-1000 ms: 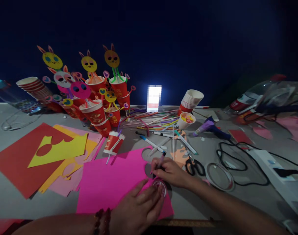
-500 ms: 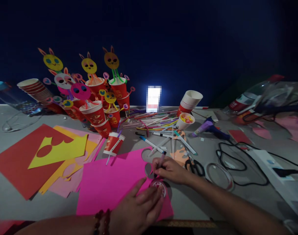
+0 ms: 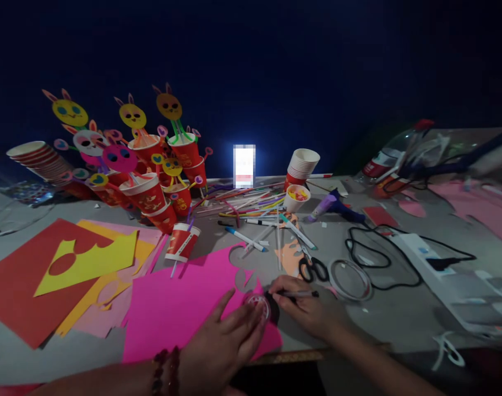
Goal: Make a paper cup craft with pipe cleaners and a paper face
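Head view, left to right.

Far left: red sheet (image 3: 11,286) flat on table (image 3: 399,319), yellow cutout (image 3: 89,258) on top, pale pink scraps under that. Behind: tilted cup stack (image 3: 36,162), then cluster of red bunny cups (image 3: 143,187) with paper faces on sticks. One red cup (image 3: 183,242) tipped over just past the far edge of pink sheet (image 3: 180,308).

Centre, near edge: left hand (image 3: 222,346) wide open, fingers spread, palm down on pink sheet. Nothing gripped, just pressing. Fingertips touching the left side of disc (image 3: 257,305). Beaded bracelet (image 3: 166,371) on that wrist.

Disc: small, round, flat on the right corner of pink sheet, between the two hands. Cut-out notches in the sheet just beyond it.

Right hand (image 3: 304,311) just right of disc, closed in a writing grip on pen (image 3: 296,294). Pen long axis roughly left-right, lying low, tip end toward the right rim of disc, back end pointing right. Tip contact with the sheet: cannot tell, too dark. Both hands right at the disc: left holding from the left, right working from the right.

Beyond right hand: scissors (image 3: 311,268) closed, clear ring (image 3: 349,279) beside them. Further back: scattered markers and straws (image 3: 255,206), bright blurred screen (image 3: 244,165), white cup stack (image 3: 300,168), small cup of bits (image 3: 296,197), glue gun (image 3: 336,206).

Right: black cable (image 3: 370,258) looped to power strip (image 3: 416,250), bottle (image 3: 387,157) on its side, more pink paper (image 3: 474,203) at far right.
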The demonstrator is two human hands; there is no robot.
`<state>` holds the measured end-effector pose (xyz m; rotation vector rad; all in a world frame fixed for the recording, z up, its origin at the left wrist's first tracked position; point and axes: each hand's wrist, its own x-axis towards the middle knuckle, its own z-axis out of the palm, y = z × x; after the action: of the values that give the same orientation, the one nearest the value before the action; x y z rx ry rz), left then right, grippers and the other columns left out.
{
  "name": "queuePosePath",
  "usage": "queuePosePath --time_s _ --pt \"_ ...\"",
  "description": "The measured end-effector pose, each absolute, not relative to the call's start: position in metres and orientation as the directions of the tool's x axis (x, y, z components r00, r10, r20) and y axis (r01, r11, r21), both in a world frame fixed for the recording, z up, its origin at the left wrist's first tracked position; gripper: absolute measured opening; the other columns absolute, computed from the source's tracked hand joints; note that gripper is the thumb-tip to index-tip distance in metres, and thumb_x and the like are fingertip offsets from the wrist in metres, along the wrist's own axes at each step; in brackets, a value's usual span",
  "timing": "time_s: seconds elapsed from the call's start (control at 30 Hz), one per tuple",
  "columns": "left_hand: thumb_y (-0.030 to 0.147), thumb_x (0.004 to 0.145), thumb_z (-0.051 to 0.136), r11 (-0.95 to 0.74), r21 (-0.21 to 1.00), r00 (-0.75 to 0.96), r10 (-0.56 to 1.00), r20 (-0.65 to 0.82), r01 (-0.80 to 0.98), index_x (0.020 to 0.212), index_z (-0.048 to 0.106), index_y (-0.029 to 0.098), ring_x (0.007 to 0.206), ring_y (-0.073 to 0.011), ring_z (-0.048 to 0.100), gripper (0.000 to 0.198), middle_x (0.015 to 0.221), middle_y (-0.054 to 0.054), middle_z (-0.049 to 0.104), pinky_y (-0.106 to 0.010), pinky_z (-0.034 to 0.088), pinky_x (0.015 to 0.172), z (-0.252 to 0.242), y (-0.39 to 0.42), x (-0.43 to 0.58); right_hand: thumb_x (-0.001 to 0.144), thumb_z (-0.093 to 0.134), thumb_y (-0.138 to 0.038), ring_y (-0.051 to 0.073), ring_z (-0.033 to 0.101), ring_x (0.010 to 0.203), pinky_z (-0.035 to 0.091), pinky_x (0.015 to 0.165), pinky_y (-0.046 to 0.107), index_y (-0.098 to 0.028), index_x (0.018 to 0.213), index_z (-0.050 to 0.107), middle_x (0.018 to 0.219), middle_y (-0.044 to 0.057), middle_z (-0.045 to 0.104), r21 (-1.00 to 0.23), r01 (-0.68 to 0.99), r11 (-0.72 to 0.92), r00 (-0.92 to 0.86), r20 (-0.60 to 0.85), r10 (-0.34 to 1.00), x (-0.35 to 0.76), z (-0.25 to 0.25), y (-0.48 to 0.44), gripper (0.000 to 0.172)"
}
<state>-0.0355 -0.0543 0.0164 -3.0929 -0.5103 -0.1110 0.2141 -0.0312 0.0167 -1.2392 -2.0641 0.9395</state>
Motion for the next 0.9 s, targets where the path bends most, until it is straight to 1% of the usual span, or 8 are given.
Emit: queuePosePath --time_s 0.07,0.17,0.27,0.47,0.57,0.73,0.83,0.9 --pt "0.074 0.09 0.022 -0.947 0.019 0.945 0.321 0.068 0.321 0.15 0.028 0.003 0.147 -0.0342 0.017 0.092 0.155 -0.02 0.032 -0.058 -0.015 0.116 0.017 -0.054 -0.035 0.091 0.046 -0.023 0.018 0.062 0.074 0.046 0.068 0.029 -0.022 0.086 0.061 0.076 0.001 0.066 -0.776 0.532 0.339 -0.385 0.135 0.913 0.216 0.012 -0.041 0.016" --pt "0.075 0.09 0.024 -0.944 0.054 0.943 0.329 0.056 0.326 0.151 0.024 0.004 0.145 -0.0338 0.023 0.094 0.156 -0.02 0.031 -0.056 -0.008 0.118 0.018 -0.053 -0.035 0.093 0.047 -0.024 0.018 0.063 0.076 0.048 0.069 0.029 -0.022 0.089 0.06 0.08 0.001 0.066 -0.763 0.539 0.358 -0.338 0.194 0.921 0.219 -0.002 -0.054 0.014" --pt "0.076 0.088 0.026 -0.94 0.085 0.94 0.337 0.059 0.331 0.152 0.023 0.004 0.143 -0.0345 0.028 0.096 0.156 -0.02 0.03 -0.056 -0.005 0.118 0.016 -0.054 -0.035 0.093 0.047 -0.022 0.018 0.063 0.076 0.049 0.068 0.029 -0.022 0.09 0.059 0.079 0.002 0.065 -0.74 0.55 0.388 -0.302 0.257 0.918 0.221 -0.011 -0.067 0.012" --pt "0.075 0.089 0.029 -0.935 0.142 0.941 0.334 0.057 0.324 0.152 0.023 0.007 0.14 -0.0344 0.034 0.093 0.155 -0.019 0.033 -0.057 -0.007 0.117 0.011 -0.054 -0.038 0.094 0.046 -0.022 0.018 0.063 0.074 0.049 0.067 0.028 -0.022 0.092 0.058 0.077 0.002 0.064 -0.711 0.543 0.447 -0.272 0.354 0.895 0.215 -0.011 -0.087 0.013" --pt "0.074 0.088 0.033 -0.934 0.167 0.942 0.329 0.061 0.315 0.153 0.02 0.007 0.14 -0.0347 0.034 0.094 0.155 -0.019 0.033 -0.057 -0.005 0.118 0.012 -0.052 -0.039 0.094 0.046 -0.021 0.017 0.062 0.072 0.048 0.065 0.027 -0.022 0.091 0.058 0.075 0.001 0.062 -0.696 0.551 0.461 -0.271 0.373 0.887 0.212 -0.01 -0.093 0.012" --pt "0.072 0.087 0.04 -0.919 0.237 0.94 0.336 0.052 0.316 0.154 0.016 0.01 0.137 -0.0353 0.037 0.095 0.155 -0.018 0.035 -0.057 0.006 0.118 0.018 -0.048 -0.039 0.093 0.046 -0.019 0.017 0.062 0.074 0.048 0.067 0.027 -0.023 0.093 0.058 0.078 0.001 0.063 -0.711 0.543 0.447 -0.256 0.367 0.894 0.213 -0.014 -0.095 0.012" --pt "0.068 0.088 0.043 -0.895 0.31 0.938 0.345 0.025 0.321 0.154 0.018 0.012 0.135 -0.0345 0.04 0.09 0.153 -0.016 0.038 -0.057 0.007 0.118 0.022 -0.044 -0.04 0.093 0.046 -0.017 0.018 0.063 0.074 0.048 0.067 0.028 -0.023 0.094 0.057 0.08 0.001 0.063 -0.73 0.532 0.429 -0.2 0.384 0.901 0.216 -0.016 -0.097 0.012" --pt "0.062 0.089 0.045 -0.878 0.355 0.938 0.347 0.007 0.322 0.153 0.022 0.016 0.133 -0.0337 0.042 0.083 0.153 -0.014 0.039 -0.058 0.006 0.117 0.026 -0.04 -0.04 0.092 0.047 -0.017 0.018 0.062 0.073 0.048 0.066 0.028 -0.023 0.094 0.057 0.078 0.001 0.062 -0.728 0.521 0.446 -0.2 0.403 0.893 0.215 -0.014 -0.098 0.012"
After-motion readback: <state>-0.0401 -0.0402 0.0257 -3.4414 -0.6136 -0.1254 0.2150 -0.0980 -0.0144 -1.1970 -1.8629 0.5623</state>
